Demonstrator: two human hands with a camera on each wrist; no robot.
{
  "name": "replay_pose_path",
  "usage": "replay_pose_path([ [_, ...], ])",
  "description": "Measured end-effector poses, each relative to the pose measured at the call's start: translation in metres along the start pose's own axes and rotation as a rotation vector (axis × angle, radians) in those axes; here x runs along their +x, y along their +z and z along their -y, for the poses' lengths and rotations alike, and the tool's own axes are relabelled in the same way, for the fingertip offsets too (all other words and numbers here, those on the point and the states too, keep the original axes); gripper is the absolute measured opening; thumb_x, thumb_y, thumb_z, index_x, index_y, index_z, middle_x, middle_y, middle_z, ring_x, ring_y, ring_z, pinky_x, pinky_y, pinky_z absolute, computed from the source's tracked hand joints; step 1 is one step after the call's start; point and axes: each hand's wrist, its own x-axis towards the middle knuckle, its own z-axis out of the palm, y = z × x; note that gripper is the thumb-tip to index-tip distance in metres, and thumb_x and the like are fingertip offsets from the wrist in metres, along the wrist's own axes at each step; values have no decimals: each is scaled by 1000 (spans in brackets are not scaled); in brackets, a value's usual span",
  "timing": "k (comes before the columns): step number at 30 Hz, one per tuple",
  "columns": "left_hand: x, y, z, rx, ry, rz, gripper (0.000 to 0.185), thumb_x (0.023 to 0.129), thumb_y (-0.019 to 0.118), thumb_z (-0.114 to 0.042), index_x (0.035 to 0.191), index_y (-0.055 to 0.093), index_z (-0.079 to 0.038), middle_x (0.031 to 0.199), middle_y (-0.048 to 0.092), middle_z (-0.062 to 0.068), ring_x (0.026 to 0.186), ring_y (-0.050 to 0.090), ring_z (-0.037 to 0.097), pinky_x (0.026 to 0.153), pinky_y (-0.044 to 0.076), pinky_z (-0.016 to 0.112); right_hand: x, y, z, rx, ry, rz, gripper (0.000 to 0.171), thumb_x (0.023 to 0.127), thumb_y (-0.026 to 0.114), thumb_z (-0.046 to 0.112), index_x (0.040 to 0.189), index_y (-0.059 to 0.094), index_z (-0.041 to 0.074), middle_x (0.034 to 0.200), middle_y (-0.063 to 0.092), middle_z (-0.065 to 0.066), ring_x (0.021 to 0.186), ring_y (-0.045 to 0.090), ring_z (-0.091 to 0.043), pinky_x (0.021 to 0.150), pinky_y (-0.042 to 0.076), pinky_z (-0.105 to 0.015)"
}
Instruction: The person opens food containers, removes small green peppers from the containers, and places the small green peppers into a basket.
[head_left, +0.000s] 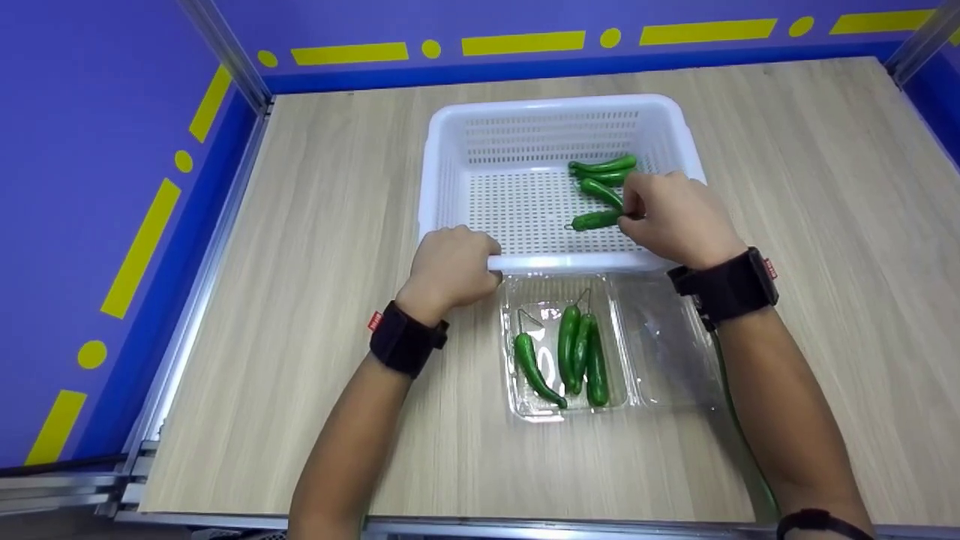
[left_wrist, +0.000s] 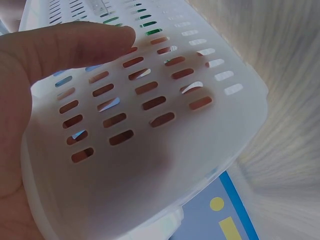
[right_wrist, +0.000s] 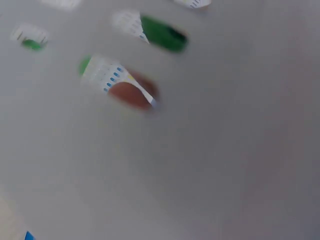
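A white perforated basket (head_left: 457, 161) stands at the middle of the wooden table. My left hand (head_left: 452, 264) grips its near rim; in the left wrist view the fingers (left_wrist: 75, 42) curl over the slotted basket wall (left_wrist: 165, 135). My right hand (head_left: 675, 217) reaches into the basket and pinches the end of a green chili pepper (head_left: 595, 220). Three more green peppers (head_left: 604, 171) lie in the basket's far right part. In front of the basket, a clear plastic tray (head_left: 660, 352) holds several green peppers (head_left: 577, 352) in its left half. The right wrist view is blurred white plastic with green patches (right_wrist: 162, 34).
Blue walls with yellow markings (head_left: 142, 247) and metal rails (head_left: 225, 52) close in the table at the left and back. Bare wooden tabletop (head_left: 840, 187) lies on both sides of the basket.
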Motion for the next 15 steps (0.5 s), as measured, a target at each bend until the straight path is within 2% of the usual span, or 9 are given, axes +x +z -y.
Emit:
replay_pose_path([
  [8, -1, -1, 0, 7, 1, -4, 11, 81, 64, -22, 71, 65, -19, 63, 51, -5, 61, 54, 20, 56, 49, 43, 2, 8, -2, -36, 13, 39, 6, 77, 67, 14, 78, 62, 15, 74, 63, -3, 70, 58, -25, 57, 38, -38],
  [15, 1, 0, 0, 9, 1, -2, 12, 82, 64, -23, 70, 64, -20, 63, 51, -5, 62, 55, 20, 58, 49, 42, 4, 11, -7, -22, 34, 42, 8, 79, 67, 15, 77, 60, 14, 75, 63, -4, 70, 57, -25, 57, 38, -37],
])
